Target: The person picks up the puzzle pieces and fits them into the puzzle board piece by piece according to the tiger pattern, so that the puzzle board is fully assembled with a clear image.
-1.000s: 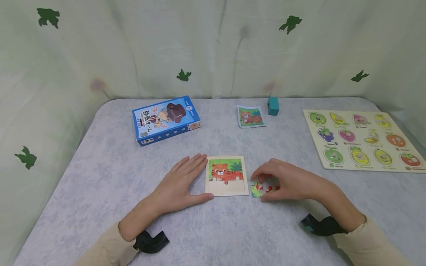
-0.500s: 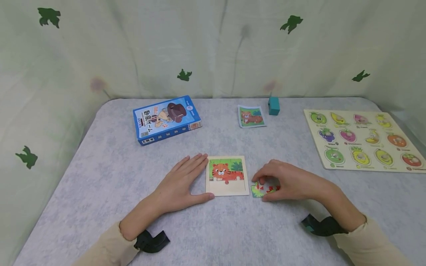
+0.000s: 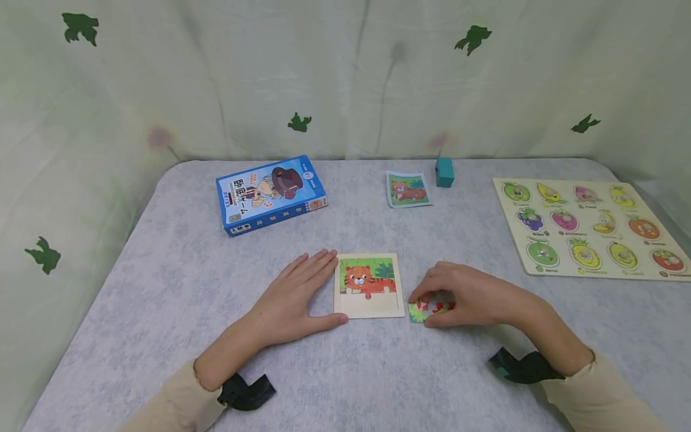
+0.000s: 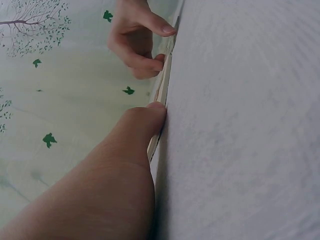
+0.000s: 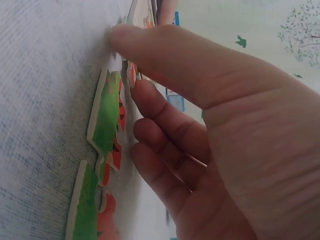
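Note:
My left hand point(image 3: 291, 306) lies spread with straight fingers. Its fingertips and thumb touch the left side of a square wooden puzzle board point(image 3: 369, 307). Tiger pieces point(image 3: 367, 277) fill the board's upper part, and its lower strip shows bare wood. Just right of the board, my right hand point(image 3: 469, 294) pinches a green and red puzzle piece point(image 3: 417, 313) between thumb and index finger, low at the table. The fingers partly cover it. In the right wrist view, more loose pieces point(image 5: 105, 117) lie under the curved hand.
Farther back on the table stand a blue game box point(image 3: 272, 195), a tiger picture card point(image 3: 408, 189) and a teal block point(image 3: 444, 173). A fruit puzzle board point(image 3: 588, 231) lies at the right. Pale curtains point(image 3: 345, 78) hang behind the table.
My right index finger has come down onto the puzzle piece, which has shifted slightly toward me. The left hand and the board stay in place.

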`<state>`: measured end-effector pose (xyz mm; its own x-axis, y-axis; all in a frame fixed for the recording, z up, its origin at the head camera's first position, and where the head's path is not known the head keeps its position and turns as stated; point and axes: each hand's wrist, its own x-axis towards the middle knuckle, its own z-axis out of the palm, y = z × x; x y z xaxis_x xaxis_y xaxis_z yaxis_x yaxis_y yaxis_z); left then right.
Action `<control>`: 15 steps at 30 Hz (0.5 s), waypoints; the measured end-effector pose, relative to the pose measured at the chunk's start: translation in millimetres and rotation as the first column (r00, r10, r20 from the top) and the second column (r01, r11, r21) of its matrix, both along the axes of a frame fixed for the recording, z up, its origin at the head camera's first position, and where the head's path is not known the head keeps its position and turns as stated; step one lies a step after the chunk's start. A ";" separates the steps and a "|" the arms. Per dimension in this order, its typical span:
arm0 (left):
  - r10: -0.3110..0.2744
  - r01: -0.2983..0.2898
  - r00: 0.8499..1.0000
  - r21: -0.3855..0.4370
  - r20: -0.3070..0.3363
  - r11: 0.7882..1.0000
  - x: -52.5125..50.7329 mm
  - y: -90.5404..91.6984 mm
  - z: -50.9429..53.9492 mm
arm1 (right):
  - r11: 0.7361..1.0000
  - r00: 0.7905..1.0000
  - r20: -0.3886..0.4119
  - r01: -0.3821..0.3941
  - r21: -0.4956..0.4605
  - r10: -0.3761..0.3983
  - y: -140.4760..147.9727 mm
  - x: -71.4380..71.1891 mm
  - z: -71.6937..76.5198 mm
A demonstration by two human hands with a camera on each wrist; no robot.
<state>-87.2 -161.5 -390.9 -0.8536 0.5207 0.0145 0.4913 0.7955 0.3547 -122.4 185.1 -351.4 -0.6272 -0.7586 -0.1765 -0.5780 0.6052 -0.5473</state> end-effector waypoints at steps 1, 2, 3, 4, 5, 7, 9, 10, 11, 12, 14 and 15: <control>0.000 0.000 1.000 -0.001 0.000 1.000 0.0 -0.1 0.0 | 1.000 1.000 0.003 -0.002 -0.004 0.002 0.2 -0.2 0.0; 0.001 -0.001 1.000 -0.001 0.000 1.000 0.0 -0.2 -0.1 | 1.000 1.000 0.000 -0.009 -0.013 0.009 0.6 -0.3 0.1; 0.001 -0.001 1.000 -0.001 0.001 1.000 0.1 -0.2 0.0 | 1.000 1.000 -0.003 -0.015 -0.022 0.015 0.9 -0.3 0.3; 0.001 -0.001 1.000 0.000 0.002 1.000 0.1 -0.2 0.0 | 0.999 1.000 -0.006 -0.019 -0.030 0.019 1.1 -0.3 0.5; 0.001 -0.001 1.000 0.000 0.003 1.000 0.2 -0.1 0.1 | 0.999 1.000 -0.007 -0.022 -0.037 0.021 1.3 -0.2 0.7; 0.001 -0.001 1.000 0.001 0.006 1.000 0.3 0.0 0.3 | 0.998 1.000 -0.006 -0.024 -0.052 0.024 1.2 -0.2 0.6; 0.001 -0.001 1.000 0.002 0.007 1.000 0.4 0.0 0.4 | 0.998 1.000 -0.004 -0.019 -0.062 0.019 0.3 0.1 0.7; 0.002 -0.002 1.000 0.003 0.007 1.000 0.5 -0.1 0.6 | 0.997 1.000 -0.005 -0.017 -0.070 0.017 -0.3 0.2 0.7; 0.001 -0.002 1.000 0.002 0.006 1.000 0.5 -0.2 0.6 | 0.997 1.000 -0.006 -0.016 -0.081 0.016 -0.8 0.3 0.5; 0.003 -0.003 1.000 0.003 0.007 1.000 0.5 -0.2 0.7 | 0.995 1.000 -0.010 -0.017 -0.095 0.016 -1.4 0.3 0.4; 0.003 -0.003 1.000 0.001 0.004 1.000 0.6 -0.3 0.7 | 0.992 1.000 -0.026 -0.018 -0.125 0.015 -2.8 0.5 0.3; 0.002 -0.002 1.000 0.002 -0.001 1.000 0.7 -0.4 0.7 | 0.990 0.999 -0.036 -0.019 -0.139 0.014 -3.5 0.5 0.3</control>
